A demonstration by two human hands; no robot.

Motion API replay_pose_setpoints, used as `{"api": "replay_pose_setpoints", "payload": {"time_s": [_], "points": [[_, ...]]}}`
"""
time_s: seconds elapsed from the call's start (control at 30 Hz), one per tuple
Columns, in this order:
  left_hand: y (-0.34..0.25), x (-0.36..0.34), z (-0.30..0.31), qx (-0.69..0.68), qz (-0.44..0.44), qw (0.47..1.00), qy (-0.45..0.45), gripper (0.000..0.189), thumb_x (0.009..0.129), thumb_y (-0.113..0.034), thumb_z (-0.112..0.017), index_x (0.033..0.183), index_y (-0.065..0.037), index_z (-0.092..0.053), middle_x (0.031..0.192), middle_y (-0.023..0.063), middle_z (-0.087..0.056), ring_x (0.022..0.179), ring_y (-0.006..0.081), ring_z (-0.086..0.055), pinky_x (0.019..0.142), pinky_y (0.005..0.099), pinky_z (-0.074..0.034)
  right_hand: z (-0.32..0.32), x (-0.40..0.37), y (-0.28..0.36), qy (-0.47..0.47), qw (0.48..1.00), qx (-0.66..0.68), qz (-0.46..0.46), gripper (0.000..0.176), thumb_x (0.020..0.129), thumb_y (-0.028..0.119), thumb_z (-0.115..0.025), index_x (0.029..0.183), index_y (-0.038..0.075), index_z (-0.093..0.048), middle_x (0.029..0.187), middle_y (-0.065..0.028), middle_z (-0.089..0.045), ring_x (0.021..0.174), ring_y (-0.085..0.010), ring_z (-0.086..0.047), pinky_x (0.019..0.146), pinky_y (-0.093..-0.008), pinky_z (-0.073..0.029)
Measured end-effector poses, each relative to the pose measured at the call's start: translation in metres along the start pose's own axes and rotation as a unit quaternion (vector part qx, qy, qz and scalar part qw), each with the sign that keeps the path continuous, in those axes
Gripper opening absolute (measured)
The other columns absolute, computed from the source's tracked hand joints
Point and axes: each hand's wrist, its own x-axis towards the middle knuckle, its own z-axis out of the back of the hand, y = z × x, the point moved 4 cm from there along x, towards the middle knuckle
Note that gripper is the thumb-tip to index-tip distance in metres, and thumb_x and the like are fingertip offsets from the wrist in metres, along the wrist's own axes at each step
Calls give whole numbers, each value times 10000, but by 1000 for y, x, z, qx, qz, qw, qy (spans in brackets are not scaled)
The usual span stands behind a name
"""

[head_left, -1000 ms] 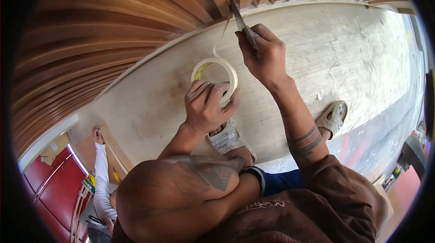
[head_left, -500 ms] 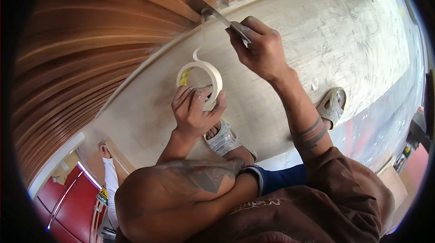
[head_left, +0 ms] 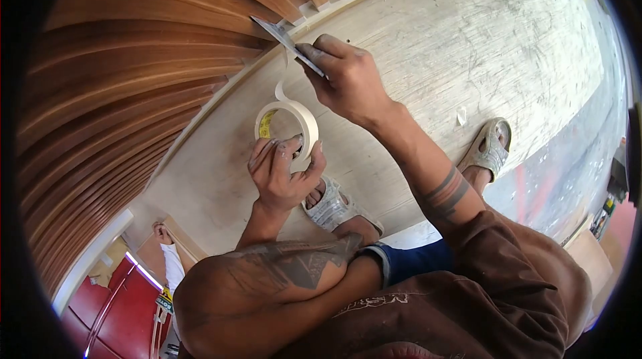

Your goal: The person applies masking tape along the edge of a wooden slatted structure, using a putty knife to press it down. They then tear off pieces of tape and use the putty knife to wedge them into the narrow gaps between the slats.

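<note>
My left hand (head_left: 284, 171) grips a roll of cream masking tape (head_left: 310, 128), thumb and fingers around its lower edge. A loose end of tape curls up from the roll towards the slatted wood panel (head_left: 154, 38). In my right hand (head_left: 351, 81) is a flat metal putty knife (head_left: 284, 36), pinched between thumb and fingers. Its far corner reaches over the slats at the panel's lower edge. A strip of tape shows just under the blade.
Beneath me lies a pale, scuffed board (head_left: 428, 44), with my sandalled feet on it. A small white scrap (head_left: 461, 116) lies near the right sandal (head_left: 491, 148). At the lower left, another person's arm (head_left: 172, 262) reaches past red panels (head_left: 124, 305).
My right hand has moved left with the putty knife, further along the slats. The tape roll has shifted slightly left and down in my left hand.
</note>
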Motion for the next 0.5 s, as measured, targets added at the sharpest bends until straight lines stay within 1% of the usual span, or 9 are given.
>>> {"api": "replay_pose_setpoints", "payload": {"time_s": [0.07, 0.1, 0.17, 0.23, 0.27, 0.33, 0.37, 0.4, 0.5], "points": [[0, 0, 0, 1, 1, 1000, 0, 307, 806, -119, -912, 978, 9, -692, 753, 106, -660, 615, 324, -645, 662, 443, -544, 10, 3, -6, 15, 999, 7, -29, 205, 912, 31, -806, 1116, 30, -791, 881, -123, -675, 719, -367, -669, 629, -432, -537], [1, -2, 0, -5, 3, 1000, -4, 345, 793, -100, -923, 1012, 10, -681, 787, 111, -664, 667, 344, -656, 644, 450, -547, 14, 6, -11, 31, 998, 14, -57, 185, 913, 35, -807, 1098, 26, -794, 887, -126, -676, 729, -374, -666, 637, -433, -537], [0, -3, -3, -12, 10, 1000, -10, 386, 781, -82, -934, 1047, 11, -669, 821, 116, -669, 718, 364, -668, 626, 456, -551, 20, 14, -16, 39, 998, 15, -40, 169, 914, 34, -806, 1083, 25, -796, 893, -128, -677, 731, -377, -663, 639, -433, -535], [1, -2, -6, -39, 6, 999, -21, 344, 802, -73, -928, 1033, 1, -685, 797, 99, -692, 661, 295, -660, 734, 455, -551, 24, 20, -23, 43, 999, 1, -10, 152, 918, 42, -810, 1070, 30, -800, 908, -117, -691, 722, -364, -668, 638, -425, -540], [0, -1, -7, -40, 7, 999, -22, 344, 802, -73, -928, 1033, 1, -685, 797, 99, -692, 661, 295, -660, 734, 455, -551, 24, 22, -25, 45, 999, 1, -10, 152, 918, 42, -810, 1070, 30, -800, 908, -117, -691, 722, -364, -668, 638, -425, -540], [-6, 4, -8, -50, -40, 998, 5, 348, 808, -66, -927, 1057, -17, -689, 848, 89, -726, 705, 269, -669, 810, 485, -540, 23, 24, -25, 37, 999, -25, -1, 156, 912, 55, -820, 1067, 42, -805, 910, -104, -701, 717, -346, -679, 636, -416, -552], [-9, 4, -8, -57, -41, 997, 23, 385, 813, -62, -934, 1087, -19, -666, 918, 118, -738, 752, 305, -671, 883, 558, -529, 22, 25, -25, 36, 999, -24, -1, 156, 912, 55, -820, 1067, 42, -805, 910, -104, -701, 717, -346, -679, 636, -416, -552], [-10, 6, -9, -56, -42, 997, 24, 385, 813, -62, -934, 1087, -19, -666, 918, 118, -738, 752, 305, -671, 883, 558, -529, 20, 25, -26, 18, 999, -35, 2, 170, 907, 61, -824, 1075, 51, -807, 914, -95, -708, 722, -339, -687, 639, -415, -563], [-8, 10, -13, -52, -45, 997, 37, 358, 851, -85, -918, 1100, -8, -671, 911, 117, -726, 779, 303, -670, 981, 566, -529, 15, 21, -26, -12, 998, -60, 11, 207, 892, 68, -830, 1097, 63, -806, 930, -83, -717, 729, -328, -700, 638, -412, -580]]}}
